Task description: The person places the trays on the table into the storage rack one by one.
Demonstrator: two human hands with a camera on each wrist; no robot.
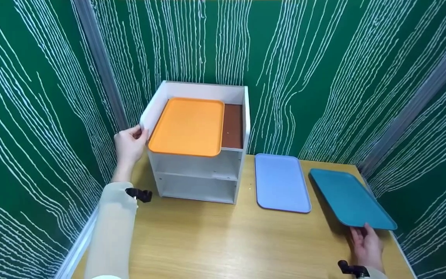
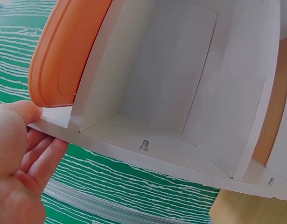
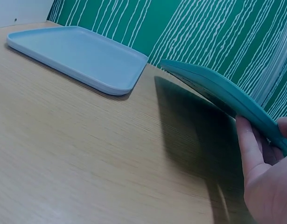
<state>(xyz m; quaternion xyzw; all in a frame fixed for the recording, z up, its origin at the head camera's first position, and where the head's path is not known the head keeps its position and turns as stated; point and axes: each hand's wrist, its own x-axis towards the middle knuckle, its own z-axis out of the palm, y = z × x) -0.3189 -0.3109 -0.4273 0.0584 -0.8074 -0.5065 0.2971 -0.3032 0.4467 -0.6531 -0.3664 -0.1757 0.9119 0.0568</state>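
Note:
A white shelf unit (image 1: pixel 198 171) stands at the back of the table, an orange tray (image 1: pixel 188 126) lying on its top level and jutting past the front edge. My left hand (image 1: pixel 130 146) grips the front edge of the unit's left side panel; in the left wrist view its thumb (image 2: pixel 26 111) is close to the orange tray's corner. At the right, my right hand (image 1: pixel 367 243) pinches the near edge of a teal tray (image 1: pixel 352 199), thumb on top and fingers underneath. The teal tray is tilted, its near end raised above the table, with a shadow below in the right wrist view.
A light blue tray (image 1: pixel 282 183) lies flat on the wooden table (image 1: pixel 223 240) between the shelf unit and the teal tray. Green walls with white lines (image 1: pixel 285 77) enclose the back and sides. A metal peg (image 2: pixel 144 145) sticks out inside the unit.

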